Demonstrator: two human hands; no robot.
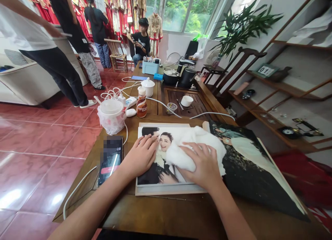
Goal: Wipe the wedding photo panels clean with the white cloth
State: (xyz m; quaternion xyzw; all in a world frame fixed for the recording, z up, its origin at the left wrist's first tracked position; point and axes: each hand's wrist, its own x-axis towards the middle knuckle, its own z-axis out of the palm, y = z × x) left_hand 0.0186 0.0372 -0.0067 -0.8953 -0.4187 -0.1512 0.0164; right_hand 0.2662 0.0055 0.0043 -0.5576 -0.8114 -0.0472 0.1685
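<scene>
A mounted photo print (153, 176) of a couple lies flat on the wooden table, over a paler board that shows round its edges. On the print's upper left part rests my left hand (144, 151), palm down with its fingers stretched out. My right hand (201, 160) is closed over a wad of white fluffy cloth (194, 138), pressing it on the print's right half. The cloth hides that half of the picture. To the right lies a larger, dark photo panel (246, 174) showing a white gown, beside the cloth.
Left of the print lies a phone (110, 160) with a cable. Behind it stand a bagged white tub (111, 113), a Nescafé bottle (141, 103) and a lidded white cup (147, 87). A tea tray (178, 112) holds a small bowl (186, 100). Several people are farther back.
</scene>
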